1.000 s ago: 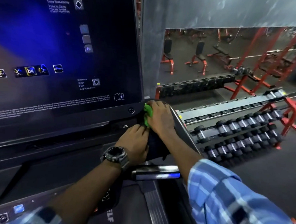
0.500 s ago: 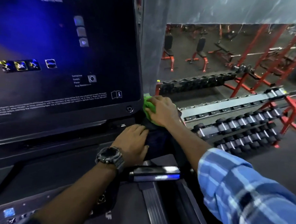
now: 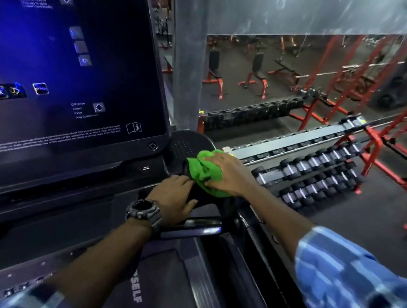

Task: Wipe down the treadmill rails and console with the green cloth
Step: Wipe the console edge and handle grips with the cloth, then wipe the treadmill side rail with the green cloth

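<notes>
The right hand (image 3: 227,173) squeezes the green cloth (image 3: 206,172) on the rail (image 3: 181,145) beside the screen (image 3: 71,74) (left hand (image 3: 174,197) lies flat, holding nothing), and a slip could tap a button.

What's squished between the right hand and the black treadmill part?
In the head view, the green cloth lies bunched under the right hand, pressed on the black console corner.
</notes>
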A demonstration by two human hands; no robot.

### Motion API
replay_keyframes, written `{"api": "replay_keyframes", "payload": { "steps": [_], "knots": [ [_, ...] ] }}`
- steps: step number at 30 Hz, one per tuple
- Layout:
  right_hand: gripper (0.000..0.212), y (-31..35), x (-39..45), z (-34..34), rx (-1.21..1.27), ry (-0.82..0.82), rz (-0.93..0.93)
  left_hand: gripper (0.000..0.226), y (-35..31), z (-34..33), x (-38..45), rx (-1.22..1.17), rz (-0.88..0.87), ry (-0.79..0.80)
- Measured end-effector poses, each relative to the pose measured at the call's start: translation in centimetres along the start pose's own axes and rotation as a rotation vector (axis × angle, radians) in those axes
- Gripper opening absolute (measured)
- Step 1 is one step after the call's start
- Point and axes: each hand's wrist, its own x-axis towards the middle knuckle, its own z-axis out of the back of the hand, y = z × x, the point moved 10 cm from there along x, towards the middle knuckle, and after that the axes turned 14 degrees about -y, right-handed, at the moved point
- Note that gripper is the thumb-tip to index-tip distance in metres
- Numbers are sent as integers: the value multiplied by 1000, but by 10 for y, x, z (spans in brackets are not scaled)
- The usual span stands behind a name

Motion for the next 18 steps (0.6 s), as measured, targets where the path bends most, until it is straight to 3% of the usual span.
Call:
{"api": "replay_keyframes", "payload": {
  "steps": [3, 6, 12, 15, 18],
  "knots": [
    [71, -25, -33, 15, 115, -33, -174, 47, -30, -18, -10, -73, -5, 144],
    [64, -29, -35, 16, 38, -107, -325, 36, -74, -38, -24, -118, -101, 263],
    [66, -17, -106, 35, 36, -53, -153, 26, -76, -40, -29, 12, -98, 216],
    [62, -41, -135, 48, 106, -131, -362, 22, -76, -38, -32, 7, -44, 165],
    [61, -38, -135, 49, -64, -196, -530, 24, -76, -35, -33, 4, -26, 155]
  ]
}}
